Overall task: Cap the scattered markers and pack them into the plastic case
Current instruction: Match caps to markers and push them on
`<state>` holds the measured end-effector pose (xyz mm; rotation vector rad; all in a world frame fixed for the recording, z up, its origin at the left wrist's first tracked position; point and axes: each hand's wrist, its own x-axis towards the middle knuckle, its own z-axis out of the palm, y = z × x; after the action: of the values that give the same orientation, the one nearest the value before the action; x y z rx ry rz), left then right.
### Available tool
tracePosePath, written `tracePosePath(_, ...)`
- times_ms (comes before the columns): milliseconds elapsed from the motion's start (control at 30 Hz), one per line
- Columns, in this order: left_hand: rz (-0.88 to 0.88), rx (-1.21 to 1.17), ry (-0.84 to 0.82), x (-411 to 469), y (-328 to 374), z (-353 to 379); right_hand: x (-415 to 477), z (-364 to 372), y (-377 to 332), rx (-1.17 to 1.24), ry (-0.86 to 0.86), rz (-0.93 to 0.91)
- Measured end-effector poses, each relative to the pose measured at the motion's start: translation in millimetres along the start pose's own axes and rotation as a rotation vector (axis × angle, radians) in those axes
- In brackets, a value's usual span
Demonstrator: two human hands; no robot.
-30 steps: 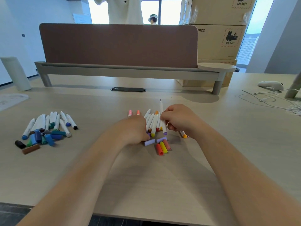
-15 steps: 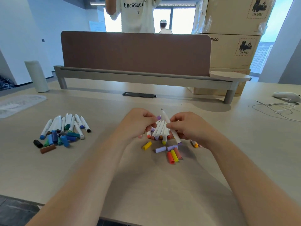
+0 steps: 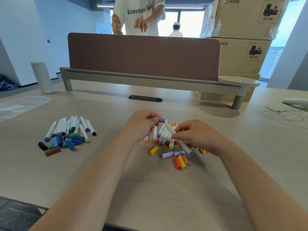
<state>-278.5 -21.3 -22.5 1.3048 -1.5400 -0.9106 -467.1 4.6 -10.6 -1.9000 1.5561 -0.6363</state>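
My left hand [image 3: 140, 126] pinches a purple cap [image 3: 161, 120] between thumb and fingers. My right hand [image 3: 195, 136] grips a white marker [image 3: 170, 130] slanted with its bare tip up-left, almost touching the cap. Under my hands lies a bunch of white markers [image 3: 162, 135] with warm-coloured ends. Loose caps lie in front of them: a yellow cap [image 3: 153, 150], lilac caps [image 3: 167, 154], and red, yellow and salmon caps [image 3: 180, 161]. At the left sits a second pile of markers and blue, green and dark caps [image 3: 66, 133]. No plastic case is in view.
A brown divider panel [image 3: 144, 55] on a grey rail crosses the desk behind the markers. A person in a white shirt [image 3: 140, 14] stands beyond it. Cardboard boxes [image 3: 241, 35] are stacked at the back right. A white cable [image 3: 286, 116] lies at the right, a pale cylinder [image 3: 42, 77] at the left.
My left hand lifted off the table with the purple cap and brought it to the marker tip. My right hand raised the marker from the bunch. The view tilted upward.
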Motion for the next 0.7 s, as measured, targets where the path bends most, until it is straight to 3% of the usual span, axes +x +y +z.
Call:
tracePosePath(233, 0.097, 0.138, -0.092, -7, 4, 5, -1, -6, 2, -0.12, 0.02, -0.063)
tracePosePath(500, 0.11, 0.068, -0.029, -10, 9, 16, 2, -8, 3, -0.173, 0.037, -0.088)
tracePosePath(700, 0.044, -0.069, 0.052, -6, 9, 28, 6, -9, -3, -0.202, 0.235, -0.003)
